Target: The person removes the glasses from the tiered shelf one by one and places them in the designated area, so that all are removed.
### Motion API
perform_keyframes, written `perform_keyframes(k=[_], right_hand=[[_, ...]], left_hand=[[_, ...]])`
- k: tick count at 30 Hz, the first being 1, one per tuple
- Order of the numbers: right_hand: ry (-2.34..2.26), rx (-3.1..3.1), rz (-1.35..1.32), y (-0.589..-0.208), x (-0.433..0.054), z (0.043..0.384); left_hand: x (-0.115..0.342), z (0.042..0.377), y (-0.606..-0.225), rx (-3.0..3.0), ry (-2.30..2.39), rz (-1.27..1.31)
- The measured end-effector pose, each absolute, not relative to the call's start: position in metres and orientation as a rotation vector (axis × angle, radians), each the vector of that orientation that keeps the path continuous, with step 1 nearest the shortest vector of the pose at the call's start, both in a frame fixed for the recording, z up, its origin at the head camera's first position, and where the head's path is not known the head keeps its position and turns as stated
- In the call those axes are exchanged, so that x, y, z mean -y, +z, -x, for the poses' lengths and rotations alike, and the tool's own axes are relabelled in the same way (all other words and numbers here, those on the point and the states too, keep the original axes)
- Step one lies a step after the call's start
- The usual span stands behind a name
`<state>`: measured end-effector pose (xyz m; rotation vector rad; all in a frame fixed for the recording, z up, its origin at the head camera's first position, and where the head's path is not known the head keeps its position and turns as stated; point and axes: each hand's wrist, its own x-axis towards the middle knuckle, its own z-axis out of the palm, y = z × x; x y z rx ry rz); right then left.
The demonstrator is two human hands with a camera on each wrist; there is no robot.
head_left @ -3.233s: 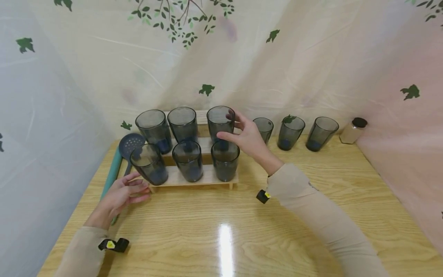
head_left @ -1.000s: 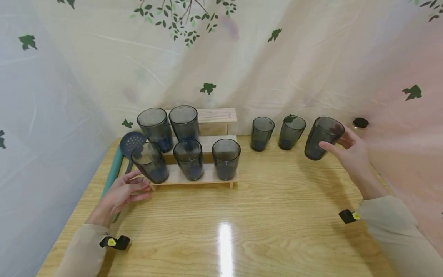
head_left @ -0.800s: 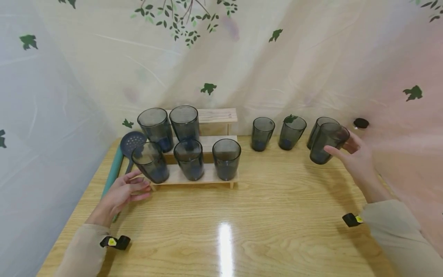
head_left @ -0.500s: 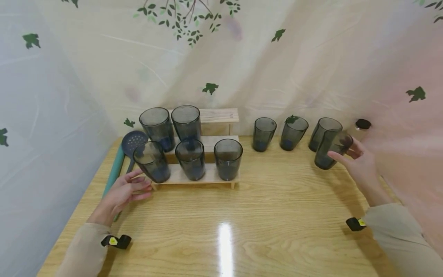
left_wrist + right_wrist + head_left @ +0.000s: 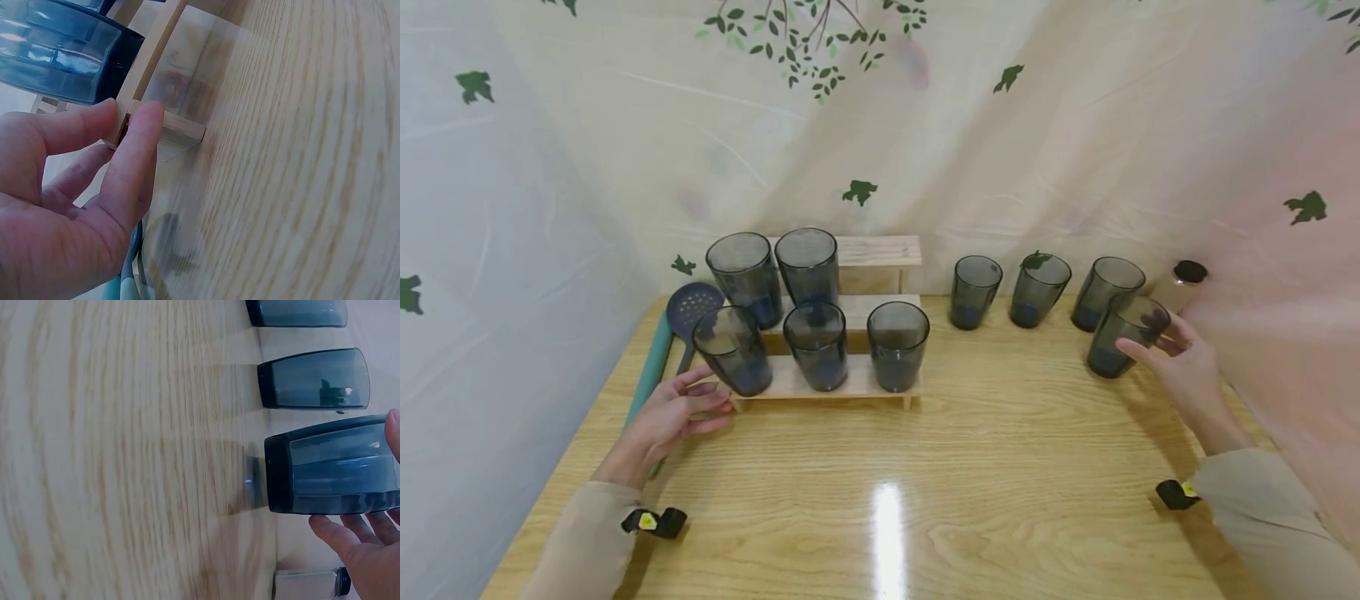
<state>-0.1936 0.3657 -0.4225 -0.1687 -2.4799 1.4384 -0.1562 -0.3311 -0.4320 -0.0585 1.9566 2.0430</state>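
**Right grip [image 5: 1187,367] round a smoked glass [image 5: 1107,346], left grip [image 5: 670,417] on the wooden rack [image 5: 880,251]**

A pale leaf-printed cloth [image 5: 947,150] hangs behind both grips, and the wood-grained tabletop [image 5: 1000,467] spreads beneath them. The tiered rack stands just right of the left grip, whose fingertips pinch its front corner. Beyond and beside that grip lie a teal rod [image 5: 652,367] and a dark slotted spoon [image 5: 691,308], each partly hidden by the hand.

Three glasses [image 5: 817,350] on the rack's lowest tier begin just beside the left grip; two more [image 5: 741,275] stand on the tier behind.

The right grip has thumb and fingers curled about the smoked glass; whether its base touches the tabletop is unclear. Just beyond it, a row of three glasses [image 5: 975,292] runs leftward by the cloth.

Smaller is the black-lidded jar [image 5: 1178,283], just behind the right grip. Smallest, a black wrist camera [image 5: 1177,494] sits below each grip.
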Motion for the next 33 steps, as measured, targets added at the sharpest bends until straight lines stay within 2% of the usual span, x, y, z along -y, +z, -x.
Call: perform_keyframes(k=[14,33], right_hand=[[1.501,2.469,0.18,-0.434,-0.379,0.193],[1.546,2.543,-0.088,-0.432,-0.392,0.194]], left_hand=[[0.329,0.158,-0.43,-1.98,2.018,0.099],[0.329,0.157,-0.431,-1.961,2.046,0.115]])
